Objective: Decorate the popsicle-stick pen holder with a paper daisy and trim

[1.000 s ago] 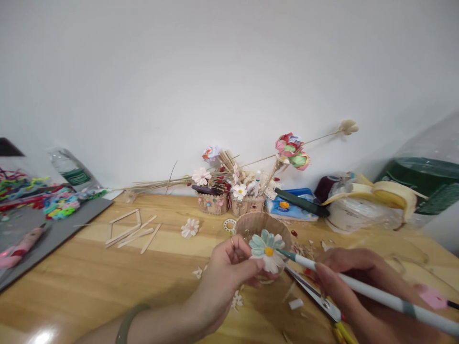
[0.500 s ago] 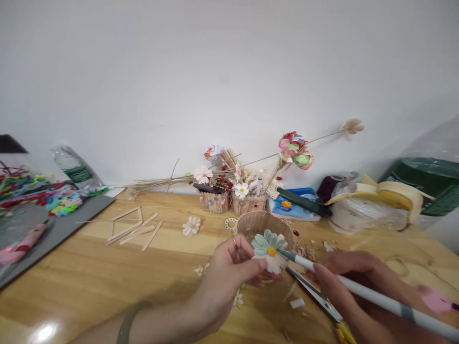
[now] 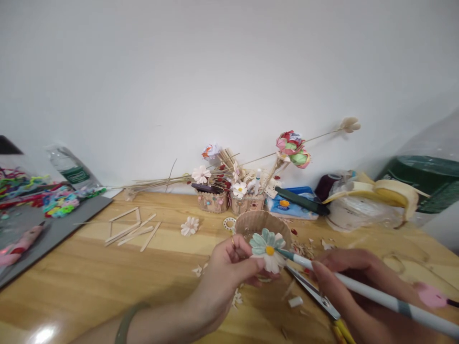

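Observation:
Between thumb and fingers, my left hand (image 3: 229,277) pinches a flower (image 3: 268,250) with a yellow centre. Its upper petals are blue-green and its lower ones white. My right hand (image 3: 362,291) grips a white marker pen (image 3: 355,285) like a writing tool. The pen's teal tip touches a petal at the flower's right side, near the centre. Under my right hand lie scissors (image 3: 315,291) with yellow handles, partly covered. Behind the flower stands a round wooden-sided basket (image 3: 263,223).
Craft sticks (image 3: 131,229) and a pale loose flower (image 3: 190,226) lie on the wooden table. Two small decorated baskets (image 3: 247,204) hold stems and flowers by the wall. A wipes packet (image 3: 287,206) and banana peel (image 3: 390,191) are at right; a grey board (image 3: 82,215) is at left.
The whole view has shifted slightly, moving things a little to the left. Both hands keep their grips, and the pen tip remains at the flower's right petals.

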A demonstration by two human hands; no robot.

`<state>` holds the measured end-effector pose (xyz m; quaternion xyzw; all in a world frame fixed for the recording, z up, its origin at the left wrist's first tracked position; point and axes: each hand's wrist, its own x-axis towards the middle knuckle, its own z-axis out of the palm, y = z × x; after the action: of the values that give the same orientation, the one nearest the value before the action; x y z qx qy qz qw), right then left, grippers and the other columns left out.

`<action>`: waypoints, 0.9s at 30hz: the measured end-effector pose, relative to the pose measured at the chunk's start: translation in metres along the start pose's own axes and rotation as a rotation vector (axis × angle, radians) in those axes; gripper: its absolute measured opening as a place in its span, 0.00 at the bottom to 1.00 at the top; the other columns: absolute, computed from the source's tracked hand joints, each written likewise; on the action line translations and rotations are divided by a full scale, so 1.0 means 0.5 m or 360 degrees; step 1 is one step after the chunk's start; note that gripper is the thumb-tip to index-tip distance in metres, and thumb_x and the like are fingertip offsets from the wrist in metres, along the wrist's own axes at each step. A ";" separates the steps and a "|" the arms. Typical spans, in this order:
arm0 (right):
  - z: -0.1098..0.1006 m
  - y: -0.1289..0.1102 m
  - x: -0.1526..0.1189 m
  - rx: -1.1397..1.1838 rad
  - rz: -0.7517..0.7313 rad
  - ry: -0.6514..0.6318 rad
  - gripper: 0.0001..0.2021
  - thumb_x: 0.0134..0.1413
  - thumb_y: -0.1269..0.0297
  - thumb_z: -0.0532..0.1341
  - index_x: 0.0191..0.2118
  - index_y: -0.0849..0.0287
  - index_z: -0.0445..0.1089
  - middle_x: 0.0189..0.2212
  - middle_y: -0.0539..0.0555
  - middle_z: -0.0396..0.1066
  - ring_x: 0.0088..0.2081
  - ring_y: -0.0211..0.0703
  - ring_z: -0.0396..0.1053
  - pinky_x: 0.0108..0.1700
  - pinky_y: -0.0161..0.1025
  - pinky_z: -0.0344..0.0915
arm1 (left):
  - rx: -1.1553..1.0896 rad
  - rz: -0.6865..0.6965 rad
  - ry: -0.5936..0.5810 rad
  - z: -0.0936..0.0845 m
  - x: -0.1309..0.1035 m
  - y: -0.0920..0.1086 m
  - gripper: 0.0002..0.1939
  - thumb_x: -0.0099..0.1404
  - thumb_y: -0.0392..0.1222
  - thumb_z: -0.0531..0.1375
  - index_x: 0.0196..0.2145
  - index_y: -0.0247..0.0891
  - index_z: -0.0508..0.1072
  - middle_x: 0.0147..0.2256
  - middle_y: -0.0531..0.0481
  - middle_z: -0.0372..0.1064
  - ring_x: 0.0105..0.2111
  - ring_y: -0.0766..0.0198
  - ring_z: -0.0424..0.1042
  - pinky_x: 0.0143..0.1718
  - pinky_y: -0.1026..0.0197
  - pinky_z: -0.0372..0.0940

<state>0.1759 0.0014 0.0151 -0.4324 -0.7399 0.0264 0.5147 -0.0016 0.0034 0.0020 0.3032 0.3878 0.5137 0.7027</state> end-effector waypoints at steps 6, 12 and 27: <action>-0.001 0.003 -0.005 0.0061 0.0055 -0.0089 0.05 0.52 0.65 0.60 0.28 0.53 0.64 0.19 0.44 0.68 0.16 0.31 0.65 0.16 0.26 0.61 | -0.0012 -0.0009 -0.0003 0.001 0.000 0.000 0.15 0.48 0.35 0.68 0.23 0.36 0.62 0.22 0.54 0.73 0.22 0.71 0.73 0.21 0.73 0.59; 0.007 -0.004 -0.005 0.0038 0.0308 -0.0014 0.12 0.51 0.54 0.60 0.24 0.54 0.67 0.17 0.48 0.67 0.19 0.38 0.67 0.16 0.31 0.62 | -0.0001 -0.0014 -0.0009 0.001 -0.001 0.000 0.15 0.48 0.36 0.68 0.23 0.36 0.61 0.21 0.54 0.74 0.21 0.70 0.73 0.21 0.73 0.58; 0.003 -0.003 0.004 0.0014 0.0204 0.0125 0.08 0.51 0.59 0.61 0.25 0.53 0.64 0.17 0.45 0.66 0.15 0.34 0.62 0.13 0.29 0.58 | -0.0007 0.0006 -0.0002 0.000 -0.001 0.002 0.15 0.47 0.36 0.68 0.24 0.36 0.62 0.22 0.54 0.73 0.23 0.69 0.74 0.21 0.71 0.57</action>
<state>0.1736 0.0024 0.0164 -0.4773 -0.6899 0.0455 0.5424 -0.0023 0.0032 0.0030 0.3026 0.3855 0.5156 0.7028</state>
